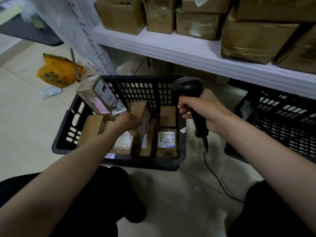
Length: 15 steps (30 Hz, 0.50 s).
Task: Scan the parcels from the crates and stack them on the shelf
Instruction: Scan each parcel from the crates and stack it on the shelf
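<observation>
A black crate (pixel 119 161) on the floor holds several taped brown parcels with white labels. My left hand (pixel 129 120) reaches into it, and its fingers curl round the lower left side of a tilted brown parcel (pixel 142 111) in the middle. A long parcel with a pink label (pixel 97 94) leans out over the crate's rear left corner. My right hand (pixel 200 110) grips a black corded barcode scanner (pixel 189 87) above the crate's right rim, head pointing away from me. Above, the white shelf (pixel 171 48) carries brown boxes (pixel 254 40).
A second black crate (pixel 282 120) stands on the right under the shelf. An orange bag (pixel 56 71) and a paper slip lie on the tiled floor at the left, beside a metal table leg. The scanner cable (pixel 217 177) trails across the floor between my knees.
</observation>
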Tool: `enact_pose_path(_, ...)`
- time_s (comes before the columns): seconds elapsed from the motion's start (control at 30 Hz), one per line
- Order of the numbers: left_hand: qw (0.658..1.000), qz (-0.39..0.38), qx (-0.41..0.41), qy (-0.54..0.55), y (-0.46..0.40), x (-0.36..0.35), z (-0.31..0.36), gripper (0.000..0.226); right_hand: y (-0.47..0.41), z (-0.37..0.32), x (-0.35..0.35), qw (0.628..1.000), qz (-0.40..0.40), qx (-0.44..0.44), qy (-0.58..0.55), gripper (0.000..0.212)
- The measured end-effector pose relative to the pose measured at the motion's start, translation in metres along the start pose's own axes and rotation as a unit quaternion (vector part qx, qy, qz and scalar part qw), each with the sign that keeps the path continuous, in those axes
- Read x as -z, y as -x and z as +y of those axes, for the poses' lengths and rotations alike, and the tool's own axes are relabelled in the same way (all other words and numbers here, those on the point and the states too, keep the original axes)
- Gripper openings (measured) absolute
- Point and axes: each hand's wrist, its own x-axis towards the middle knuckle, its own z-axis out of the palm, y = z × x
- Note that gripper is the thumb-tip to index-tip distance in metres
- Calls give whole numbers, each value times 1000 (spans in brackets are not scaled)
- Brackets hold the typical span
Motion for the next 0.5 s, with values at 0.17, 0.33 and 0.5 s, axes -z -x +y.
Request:
enact_pose_path(0.17,992,11,-50,114,38,69,4,28,21,-3,7,1000,-6,22,-19,9)
enact_pose_path(0.33,963,-15,-135,231,98,98,22,17,54,1,17,998,-47,41,-11,10)
enact_pose_path(0.5,937,-19,-188,294,127,104,57,18,77,-3,31,995,-56,81,-1,12)
